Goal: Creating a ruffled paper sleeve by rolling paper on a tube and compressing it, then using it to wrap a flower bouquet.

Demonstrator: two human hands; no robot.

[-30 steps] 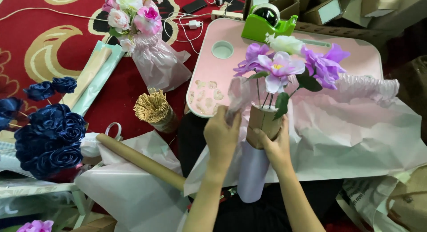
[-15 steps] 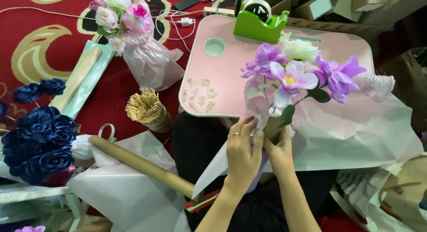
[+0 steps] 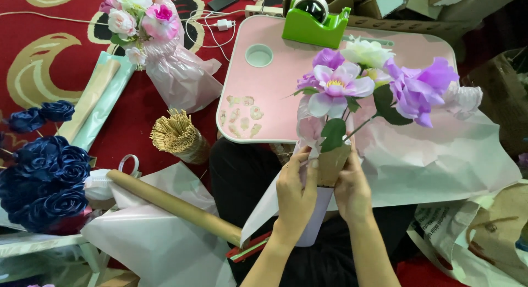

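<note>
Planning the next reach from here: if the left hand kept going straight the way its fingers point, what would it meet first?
The left hand points up and away, along the brown-wrapped stems. It would likely meet the green leaf and purple flowers first, though depth is unclear.

Brown cardboard boxes (image 3: 385, 4) stand along the top right edge; a dark, flat phone (image 3: 223, 0) with its screen lies at top centre.
</note>
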